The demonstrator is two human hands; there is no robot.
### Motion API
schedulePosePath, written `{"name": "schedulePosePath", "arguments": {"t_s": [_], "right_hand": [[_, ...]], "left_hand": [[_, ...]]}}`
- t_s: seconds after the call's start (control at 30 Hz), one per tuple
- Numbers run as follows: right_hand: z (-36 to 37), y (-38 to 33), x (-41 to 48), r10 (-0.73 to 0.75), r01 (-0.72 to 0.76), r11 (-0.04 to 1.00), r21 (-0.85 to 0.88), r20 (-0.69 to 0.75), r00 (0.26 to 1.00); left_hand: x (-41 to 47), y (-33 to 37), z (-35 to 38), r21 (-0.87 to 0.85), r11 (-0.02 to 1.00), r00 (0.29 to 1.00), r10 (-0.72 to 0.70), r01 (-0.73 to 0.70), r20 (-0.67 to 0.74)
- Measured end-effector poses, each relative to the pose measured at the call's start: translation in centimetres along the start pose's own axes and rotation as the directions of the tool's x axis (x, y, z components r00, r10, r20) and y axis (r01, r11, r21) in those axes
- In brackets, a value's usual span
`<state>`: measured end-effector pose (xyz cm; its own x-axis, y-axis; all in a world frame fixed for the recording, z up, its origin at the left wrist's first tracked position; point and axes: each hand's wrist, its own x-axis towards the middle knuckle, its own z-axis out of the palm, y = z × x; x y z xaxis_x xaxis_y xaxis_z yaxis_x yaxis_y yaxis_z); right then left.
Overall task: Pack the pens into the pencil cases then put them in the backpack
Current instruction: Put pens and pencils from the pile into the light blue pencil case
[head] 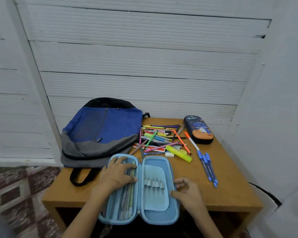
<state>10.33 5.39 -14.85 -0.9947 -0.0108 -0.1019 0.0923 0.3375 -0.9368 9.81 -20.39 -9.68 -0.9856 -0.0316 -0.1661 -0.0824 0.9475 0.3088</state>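
A light blue pencil case (156, 191) lies open flat at the table's front edge. Its left half has a mesh pocket with several pens inside. My left hand (118, 174) rests flat on that mesh pocket. My right hand (187, 191) touches the case's right rim with loosely curled fingers and holds nothing. A heap of coloured pens and markers (160, 140) lies behind the case, with a yellow highlighter (179, 153) at its near side. Three blue pens (208, 169) lie to the right. A blue and grey backpack (100, 133) lies at the back left, closed.
A dark blue pencil case with an orange print (199, 129) stands shut at the back right. An orange-capped white pen (192, 140) lies beside it. A white eraser (169, 154) sits near the heap. The small wooden table (230, 189) stands against a white wall.
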Motion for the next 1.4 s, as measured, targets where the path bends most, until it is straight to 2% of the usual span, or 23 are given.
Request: {"name": "schedulePosePath", "arguments": {"t_s": [0.13,0.4,0.73,0.83,0.9,0.93,1.0,1.07,1.13,1.23,1.3,1.4], "right_hand": [[0.4,-0.2,0.1,0.026,-0.025,0.999,0.040,-0.030,0.999],[0.1,-0.7,-0.3,0.015,-0.015,0.999,0.031,-0.003,1.000],[0.0,-0.9,-0.8,0.023,-0.023,0.994,0.110,0.001,1.000],[-0.6,-1.6,-0.8,0.044,-0.050,0.995,0.085,0.068,0.997],[-1.6,-2.2,0.2,0.053,-0.056,0.998,0.026,0.102,0.993],[-2.4,-2.5,1.1,0.038,-0.037,0.998,-0.049,0.023,0.999],[-4.3,-2.6,3.5,-0.048,-0.019,0.964,-0.263,-0.244,0.969],[-6.1,-2.6,5.5,-0.092,-0.089,0.895,-0.438,-0.375,0.923],[-7.3,-2.0,7.1,-0.078,-0.172,0.792,-0.586,-0.377,0.923],[-7.3,-1.7,8.0,-0.130,-0.154,0.627,-0.763,-0.297,0.946],[-6.8,-2.1,7.9,-0.150,-0.117,0.606,-0.787,-0.258,0.954],[-6.2,-2.4,7.7,-0.163,-0.084,0.649,-0.756,-0.247,0.955]], "left_hand": [[0.6,-0.4,0.4,-0.002,1.000,1.000,0.019,-0.019,-0.024],[0.6,-0.7,0.9,-0.052,0.999,0.999,0.007,-0.009,-0.033],[0.3,-0.7,0.8,-0.090,0.996,1.000,0.006,-0.007,-0.014],[0.3,-0.5,0.6,-0.095,0.995,1.000,-0.003,0.003,-0.001],[0.2,-0.3,0.5,-0.101,0.995,1.000,-0.008,0.008,0.008],[0.2,-0.2,0.4,-0.103,0.995,1.000,-0.011,0.012,0.014],[0.1,-0.1,0.3,-0.099,0.995,1.000,-0.017,0.019,0.020],[0.1,-0.1,0.2,-0.098,0.995,1.000,-0.021,0.023,0.020],[0.2,-0.1,0.2,-0.100,0.995,1.000,-0.024,0.026,0.020],[0.2,0.0,0.3,-0.095,0.995,0.999,-0.028,0.030,0.027],[0.1,0.1,0.3,-0.096,0.995,0.999,-0.033,0.035,0.025],[0.1,0.3,0.2,-0.073,0.996,0.999,-0.040,0.041,0.016]]}}
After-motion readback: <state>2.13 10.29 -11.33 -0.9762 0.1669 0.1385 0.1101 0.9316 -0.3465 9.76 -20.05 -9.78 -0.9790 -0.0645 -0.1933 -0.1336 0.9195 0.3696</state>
